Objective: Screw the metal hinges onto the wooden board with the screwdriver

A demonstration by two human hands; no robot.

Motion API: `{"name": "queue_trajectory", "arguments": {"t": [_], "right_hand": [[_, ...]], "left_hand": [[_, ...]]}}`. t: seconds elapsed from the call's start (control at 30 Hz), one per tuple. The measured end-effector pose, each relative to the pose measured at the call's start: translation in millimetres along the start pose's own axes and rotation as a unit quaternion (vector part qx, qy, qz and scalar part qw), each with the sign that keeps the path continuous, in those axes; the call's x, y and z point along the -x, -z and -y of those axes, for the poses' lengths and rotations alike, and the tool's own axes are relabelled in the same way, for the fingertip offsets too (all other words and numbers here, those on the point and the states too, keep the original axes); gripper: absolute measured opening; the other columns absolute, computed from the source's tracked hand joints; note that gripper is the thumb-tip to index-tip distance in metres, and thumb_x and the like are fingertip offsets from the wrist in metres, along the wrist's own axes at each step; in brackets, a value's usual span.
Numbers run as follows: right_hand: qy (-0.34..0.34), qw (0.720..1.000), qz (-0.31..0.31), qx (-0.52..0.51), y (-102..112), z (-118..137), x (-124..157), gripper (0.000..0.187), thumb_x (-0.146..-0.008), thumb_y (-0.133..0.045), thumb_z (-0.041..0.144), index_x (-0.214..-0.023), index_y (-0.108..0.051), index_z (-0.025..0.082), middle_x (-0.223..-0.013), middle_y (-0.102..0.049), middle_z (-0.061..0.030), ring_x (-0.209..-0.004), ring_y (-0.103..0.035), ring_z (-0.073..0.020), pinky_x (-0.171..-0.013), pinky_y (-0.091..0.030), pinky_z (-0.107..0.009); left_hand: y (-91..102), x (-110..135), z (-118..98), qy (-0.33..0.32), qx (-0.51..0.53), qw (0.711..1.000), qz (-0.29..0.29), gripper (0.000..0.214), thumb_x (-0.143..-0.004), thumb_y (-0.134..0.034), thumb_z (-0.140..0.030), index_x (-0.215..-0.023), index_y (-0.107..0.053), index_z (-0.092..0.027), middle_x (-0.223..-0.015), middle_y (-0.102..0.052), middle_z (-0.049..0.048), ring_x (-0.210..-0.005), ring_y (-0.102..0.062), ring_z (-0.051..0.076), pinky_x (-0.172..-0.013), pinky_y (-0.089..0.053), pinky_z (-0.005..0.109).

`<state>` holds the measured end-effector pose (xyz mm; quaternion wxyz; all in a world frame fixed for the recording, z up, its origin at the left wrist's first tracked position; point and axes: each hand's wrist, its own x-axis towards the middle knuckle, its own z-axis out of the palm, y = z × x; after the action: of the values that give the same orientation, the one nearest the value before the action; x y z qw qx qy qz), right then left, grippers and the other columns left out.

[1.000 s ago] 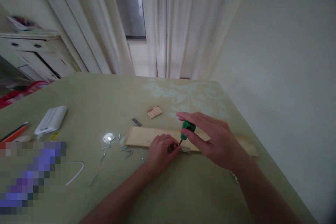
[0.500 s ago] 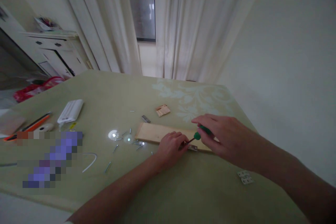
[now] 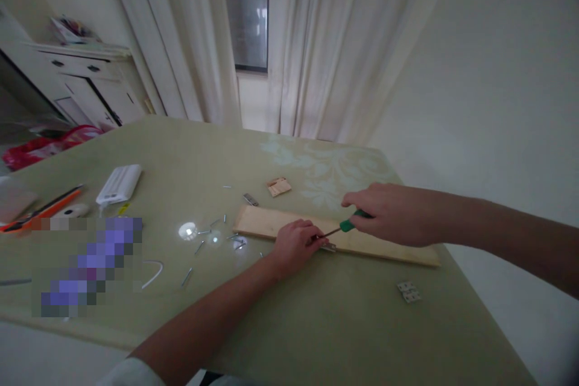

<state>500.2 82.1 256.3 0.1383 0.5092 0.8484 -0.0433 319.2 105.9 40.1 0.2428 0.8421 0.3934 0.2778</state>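
Note:
A green-handled screwdriver [image 3: 348, 225] is gripped in my right hand [image 3: 395, 217], its shaft slanting down to the left. The tip reaches the fingertips of my left hand [image 3: 296, 248], which are pinched together at the near edge of a long wooden board [image 3: 384, 247]. What those fingers hold is hidden. A small metal hinge [image 3: 329, 246] shows at the board's near edge, just right of the left fingers. Another hinge [image 3: 409, 291] lies loose on the table to the right. Several screws [image 3: 199, 247] are scattered left of the board.
On the green tablecloth [image 3: 344, 325], a small wooden piece [image 3: 278, 186] and a small metal part [image 3: 250, 199] lie beyond the board. To the left are a white power-bank-like box [image 3: 119, 184], an orange-and-black tool [image 3: 49, 208] and a blurred purple object [image 3: 93, 265].
My right hand has swung to a flatter angle and moved back, with more of the screwdriver and the board's right end showing. The left hand stays at the hinge. The view has shifted slightly.

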Motion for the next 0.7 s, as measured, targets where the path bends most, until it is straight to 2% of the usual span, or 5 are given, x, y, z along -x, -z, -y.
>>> {"name": "queue_trajectory", "arguments": {"t": [0.17,0.33,0.47,0.6,0.7], "right_hand": [[-0.058,0.994,-0.040,0.082,-3,24,-14,0.029,-0.107,-0.055,0.037,-0.105,-0.075,0.017,-0.086,-0.079,-0.0149,-0.080,-0.076,-0.0303,-0.061,-0.040,-0.033],[0.010,0.994,-0.083,0.069,1,27,-29,0.033,-0.092,-0.079,0.043,-0.113,-0.070,0.019,-0.098,-0.081,-0.0107,-0.092,-0.076,-0.0313,-0.065,-0.043,-0.033],[-0.019,0.996,-0.055,0.073,-7,32,-29,0.038,-0.104,-0.062,0.052,-0.111,-0.072,0.016,-0.095,-0.081,-0.0154,-0.087,-0.078,-0.0312,-0.063,-0.046,-0.033],[-0.005,0.993,0.006,0.114,-20,45,-22,0.026,-0.108,-0.057,0.030,-0.101,-0.077,0.016,-0.084,-0.080,-0.0160,-0.080,-0.079,-0.0294,-0.061,-0.047,-0.032],[0.013,0.989,-0.017,0.144,-17,43,-20,0.029,-0.108,-0.056,0.030,-0.097,-0.079,0.017,-0.080,-0.079,-0.0165,-0.078,-0.079,-0.0306,-0.060,-0.047,-0.032]], "left_hand": [[0.2,1,2,0.000,0.013,1.000,-0.009,0.015,-0.101,-0.072,-0.031,-0.094,-0.081,-0.022,-0.086,-0.072,0.0016,-0.084,-0.065,0.018,-0.078,-0.046,0.029],[2.6,4,6,-0.006,0.020,1.000,-0.009,0.022,-0.101,-0.072,-0.033,-0.084,-0.076,-0.019,-0.085,-0.070,0.0029,-0.085,-0.064,0.020,-0.078,-0.046,0.030],[3.5,6,12,-0.025,0.022,0.999,0.007,0.015,-0.096,-0.078,-0.030,-0.084,-0.075,-0.020,-0.092,-0.072,0.0048,-0.093,-0.065,0.023,-0.083,-0.048,0.032],[-0.8,6,18,-0.044,0.033,0.998,0.029,0.007,-0.094,-0.079,-0.023,-0.087,-0.079,-0.022,-0.100,-0.074,0.0052,-0.099,-0.067,0.024,-0.089,-0.050,0.033],[-4.5,5,22,-0.041,0.042,0.998,0.030,0.014,-0.098,-0.074,-0.021,-0.085,-0.079,-0.020,-0.097,-0.073,0.0049,-0.092,-0.068,0.021,-0.085,-0.051,0.031]]}}
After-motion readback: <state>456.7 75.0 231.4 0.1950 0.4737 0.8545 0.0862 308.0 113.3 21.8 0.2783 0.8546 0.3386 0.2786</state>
